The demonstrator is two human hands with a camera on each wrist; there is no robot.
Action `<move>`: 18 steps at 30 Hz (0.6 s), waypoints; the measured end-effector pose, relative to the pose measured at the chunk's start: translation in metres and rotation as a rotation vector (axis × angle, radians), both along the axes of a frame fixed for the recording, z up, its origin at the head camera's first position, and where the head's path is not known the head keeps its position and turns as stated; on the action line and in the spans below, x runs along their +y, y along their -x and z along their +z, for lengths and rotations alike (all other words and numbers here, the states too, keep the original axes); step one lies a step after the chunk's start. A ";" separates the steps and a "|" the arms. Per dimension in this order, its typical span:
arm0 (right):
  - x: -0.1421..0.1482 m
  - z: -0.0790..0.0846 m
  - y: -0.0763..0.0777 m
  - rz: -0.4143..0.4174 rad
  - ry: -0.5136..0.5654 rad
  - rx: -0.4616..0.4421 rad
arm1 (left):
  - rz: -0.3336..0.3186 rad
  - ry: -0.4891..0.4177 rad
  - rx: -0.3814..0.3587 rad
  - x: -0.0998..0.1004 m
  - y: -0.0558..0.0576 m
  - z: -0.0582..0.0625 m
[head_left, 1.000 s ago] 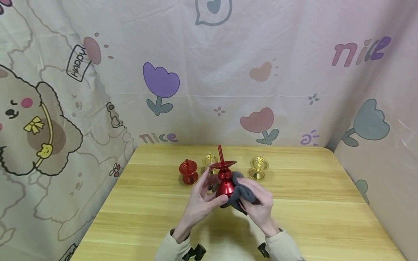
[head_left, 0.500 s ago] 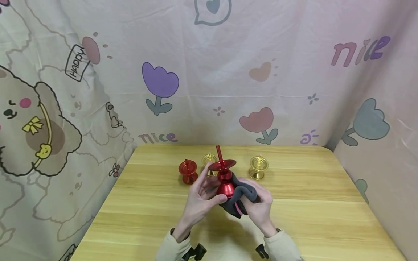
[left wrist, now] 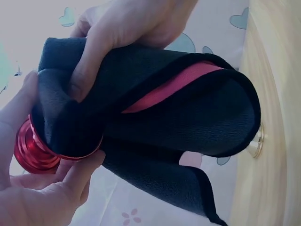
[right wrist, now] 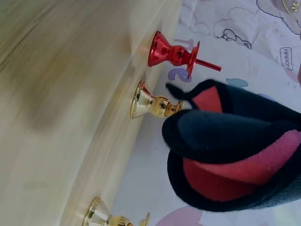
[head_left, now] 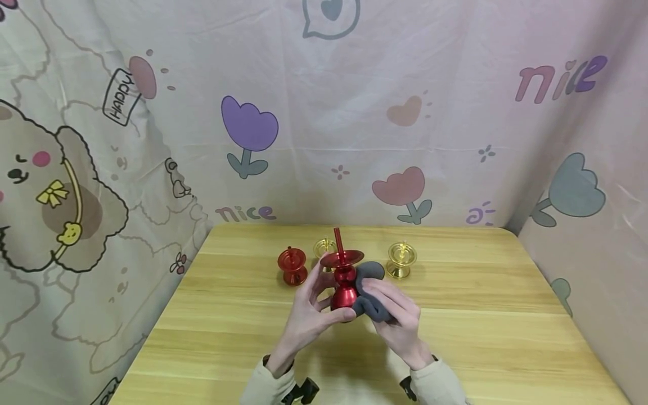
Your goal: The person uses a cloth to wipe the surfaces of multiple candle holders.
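Note:
A red metallic candle holder (head_left: 345,298), with a drip plate and a thin stem on top, is held up over the table, slightly tilted. My left hand (head_left: 306,318) grips it by its flared base from the left. A dark grey cloth (head_left: 372,306) is pinched in my right hand (head_left: 404,322) and lies against the right side of the holder. In the left wrist view the cloth (left wrist: 188,117) hangs in folds with a pink inner face, and my right thumb (left wrist: 84,82) presses it over the underside of the base, just inside the red rim (left wrist: 84,157).
Behind the hands stand a second red candle holder (head_left: 292,267), a gold candle holder (head_left: 324,246) partly hidden by the left hand, and another gold one (head_left: 401,260) further right. The wooden table (head_left: 481,326) ends at a printed curtain (head_left: 324,124).
The red candle holder has shifted slightly left. The right hand has turned the cloth along the base, and its dark, pink-lined lower folds no longer show in the head view.

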State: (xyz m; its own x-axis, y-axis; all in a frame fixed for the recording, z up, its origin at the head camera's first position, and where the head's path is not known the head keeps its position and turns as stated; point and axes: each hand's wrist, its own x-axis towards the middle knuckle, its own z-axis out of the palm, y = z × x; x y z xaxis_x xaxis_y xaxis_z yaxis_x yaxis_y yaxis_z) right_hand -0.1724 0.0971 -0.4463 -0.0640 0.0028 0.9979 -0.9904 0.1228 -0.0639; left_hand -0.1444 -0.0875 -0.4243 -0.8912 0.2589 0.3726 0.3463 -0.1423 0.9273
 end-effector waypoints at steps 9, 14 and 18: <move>0.002 -0.016 -0.004 0.105 0.154 -0.297 | -0.022 -0.019 -0.026 -0.001 0.000 0.001; 0.005 -0.018 -0.006 0.114 0.216 -0.418 | -0.073 -0.048 -0.044 -0.002 -0.002 0.000; 0.005 -0.015 -0.001 0.066 0.130 -0.245 | -0.066 -0.010 -0.067 0.000 -0.002 0.002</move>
State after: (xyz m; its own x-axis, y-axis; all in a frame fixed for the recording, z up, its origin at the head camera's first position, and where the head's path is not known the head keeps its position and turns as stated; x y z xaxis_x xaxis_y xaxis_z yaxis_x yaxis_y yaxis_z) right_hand -0.1713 0.1023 -0.4617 -0.3074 0.1177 0.9443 -0.9491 0.0335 -0.3132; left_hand -0.1424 -0.0874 -0.4225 -0.8956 0.3139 0.3153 0.2728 -0.1724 0.9465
